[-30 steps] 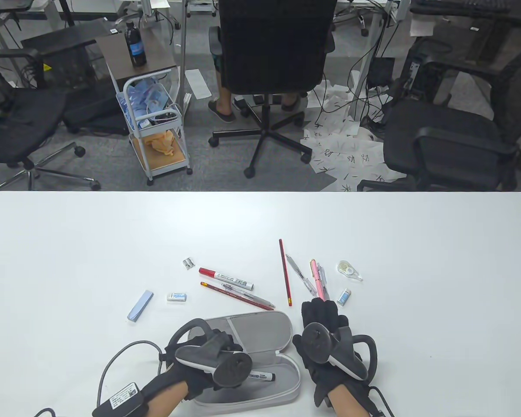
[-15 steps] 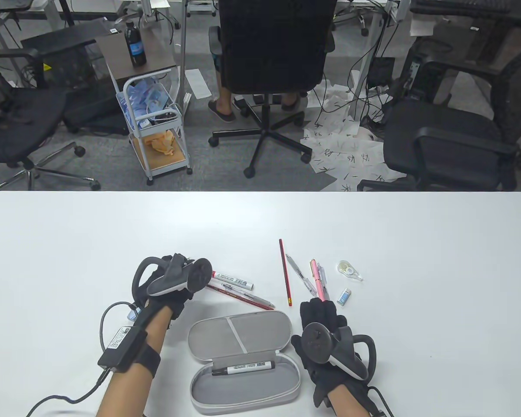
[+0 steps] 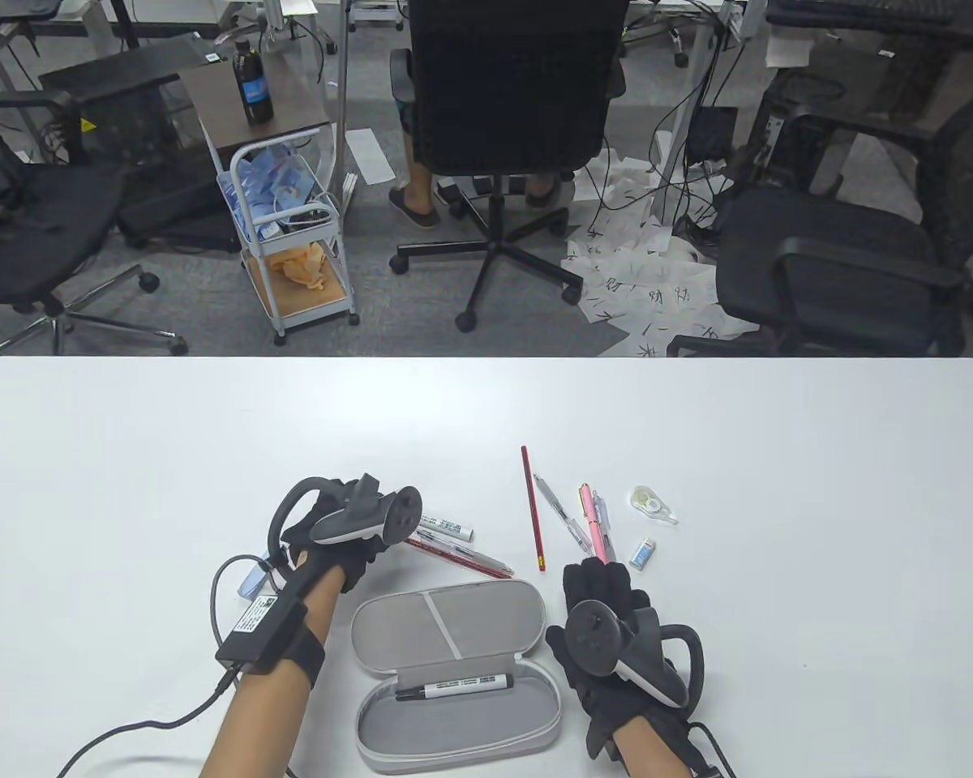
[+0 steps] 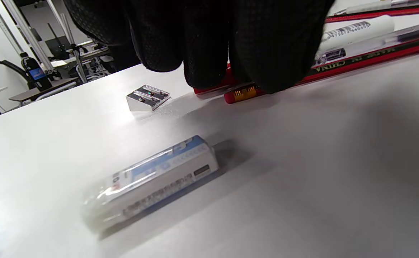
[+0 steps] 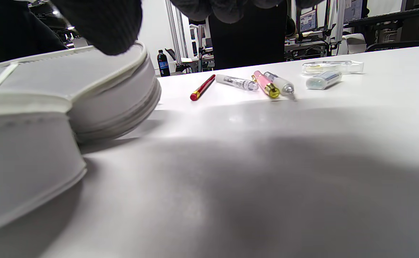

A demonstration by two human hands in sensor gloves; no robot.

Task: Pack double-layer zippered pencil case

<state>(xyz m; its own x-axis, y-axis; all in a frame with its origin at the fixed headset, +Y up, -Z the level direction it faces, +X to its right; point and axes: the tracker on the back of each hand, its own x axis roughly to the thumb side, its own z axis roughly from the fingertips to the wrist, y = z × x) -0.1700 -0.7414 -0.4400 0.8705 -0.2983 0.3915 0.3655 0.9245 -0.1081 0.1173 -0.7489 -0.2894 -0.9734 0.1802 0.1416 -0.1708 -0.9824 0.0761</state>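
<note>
- While the pencil case (image 3: pixel 454 673) lies open near the table's (image 3: pixel 778 454) front edge, one black marker (image 3: pixel 454 687) is seen inside — a light, semi-rigid shell, best steadied at its rim.
- The left hand (image 3: pixel 332 539) is closed on the red marker's (image 4: pixel 227 80) cap end; the right hand (image 3: pixel 608 624) rests flat, holding nothing.
- Open room is left on both sides.

Even, bright overhead light falls on the white bench (image 3: pixel 778 486), with soft short shadows. In the left wrist view the eraser (image 4: pixel 152 179) nearest the lens is smeared and glary, its shadow falling to its right. In the right wrist view a broad grey shadow crosses the bench beside the blurred pencil case (image 5: pixel 26 143).
</note>
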